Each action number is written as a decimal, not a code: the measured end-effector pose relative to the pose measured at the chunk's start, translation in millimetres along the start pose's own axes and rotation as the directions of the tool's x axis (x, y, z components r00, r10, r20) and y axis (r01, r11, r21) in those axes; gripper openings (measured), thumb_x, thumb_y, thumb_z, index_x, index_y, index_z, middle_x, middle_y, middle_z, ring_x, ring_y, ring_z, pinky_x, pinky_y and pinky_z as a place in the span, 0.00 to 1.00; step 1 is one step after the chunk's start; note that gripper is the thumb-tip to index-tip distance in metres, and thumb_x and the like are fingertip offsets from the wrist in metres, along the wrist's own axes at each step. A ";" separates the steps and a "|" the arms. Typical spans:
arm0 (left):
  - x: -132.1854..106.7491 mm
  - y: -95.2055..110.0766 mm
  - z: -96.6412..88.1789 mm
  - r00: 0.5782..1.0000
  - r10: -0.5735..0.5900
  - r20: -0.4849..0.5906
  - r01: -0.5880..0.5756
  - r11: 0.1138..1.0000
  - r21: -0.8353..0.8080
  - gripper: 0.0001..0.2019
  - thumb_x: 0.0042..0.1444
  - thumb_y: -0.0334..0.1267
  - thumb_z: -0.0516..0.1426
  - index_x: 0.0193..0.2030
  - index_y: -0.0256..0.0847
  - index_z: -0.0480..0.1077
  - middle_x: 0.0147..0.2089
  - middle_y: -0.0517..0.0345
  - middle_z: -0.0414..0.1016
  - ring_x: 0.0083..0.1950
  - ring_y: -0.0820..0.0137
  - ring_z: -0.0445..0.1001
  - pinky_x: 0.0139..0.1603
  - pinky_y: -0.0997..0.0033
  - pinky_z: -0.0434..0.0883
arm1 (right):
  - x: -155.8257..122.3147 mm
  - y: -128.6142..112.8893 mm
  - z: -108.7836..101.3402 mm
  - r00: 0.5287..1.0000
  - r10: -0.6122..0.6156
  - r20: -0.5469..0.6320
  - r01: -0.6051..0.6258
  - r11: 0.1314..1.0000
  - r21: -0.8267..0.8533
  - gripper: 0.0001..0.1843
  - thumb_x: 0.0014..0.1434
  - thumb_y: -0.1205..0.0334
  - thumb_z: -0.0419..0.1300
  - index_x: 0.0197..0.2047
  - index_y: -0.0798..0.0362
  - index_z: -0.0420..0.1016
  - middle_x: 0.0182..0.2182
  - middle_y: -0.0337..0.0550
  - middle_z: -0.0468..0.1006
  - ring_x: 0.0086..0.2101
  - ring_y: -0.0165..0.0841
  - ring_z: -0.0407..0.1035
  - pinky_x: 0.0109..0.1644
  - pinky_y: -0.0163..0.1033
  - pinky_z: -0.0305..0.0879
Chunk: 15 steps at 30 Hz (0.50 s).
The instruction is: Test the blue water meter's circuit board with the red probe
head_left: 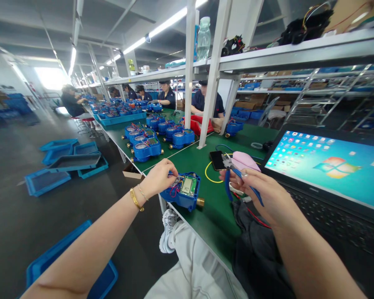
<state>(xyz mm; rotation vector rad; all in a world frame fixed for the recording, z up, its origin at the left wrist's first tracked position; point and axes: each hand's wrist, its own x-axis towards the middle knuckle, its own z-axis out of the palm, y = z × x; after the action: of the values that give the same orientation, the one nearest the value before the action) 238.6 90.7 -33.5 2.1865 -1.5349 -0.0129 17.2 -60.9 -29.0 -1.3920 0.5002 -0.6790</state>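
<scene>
Right hand (263, 180): closed round the blue-handled pliers (227, 185), tips pointing up and away.
Blue meter (183, 201): left of the pliers, at the near edge of the green table (208, 224), long way running left to right, brass end (200, 202) on the pliers' side.
Left hand (162, 176): nearer, bent over the meter's left part by the red wires (174, 191); I can't tell if it pinches one.
Phone (217, 160): flat, just past the pliers.
Laptop (327, 166): open, to the right.
Other blue meters (147, 150): farther up the table.
</scene>
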 end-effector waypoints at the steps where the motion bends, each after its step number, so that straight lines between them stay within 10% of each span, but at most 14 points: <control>1: -0.5 -0.2 0.3 1.000 0.009 -0.002 -0.009 1.000 -0.001 0.06 0.49 0.27 0.55 0.31 0.39 0.72 0.46 0.52 0.68 0.47 0.65 0.71 0.53 0.62 0.68 | 0.1 0.2 -0.1 1.000 0.005 -0.002 -0.005 1.000 -0.001 0.13 0.39 0.51 0.65 0.20 0.50 0.69 0.32 0.44 0.78 0.41 0.44 0.70 0.42 0.42 0.62; 15: -2.3 -0.7 4.5 0.997 0.059 -0.040 -0.059 0.998 0.001 0.07 0.49 0.26 0.53 0.32 0.40 0.70 0.47 0.53 0.66 0.49 0.64 0.70 0.53 0.60 0.68 | 0.8 2.4 -1.2 0.999 -0.029 0.019 0.029 0.999 -0.022 0.14 0.41 0.48 0.65 0.22 0.49 0.73 0.33 0.43 0.78 0.38 0.42 0.70 0.43 0.43 0.65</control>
<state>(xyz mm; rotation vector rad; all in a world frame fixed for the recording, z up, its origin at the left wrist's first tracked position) 237.2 91.3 -38.3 2.1272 -1.5765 0.0499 17.3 -62.2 -31.5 -1.4278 0.4745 -0.6850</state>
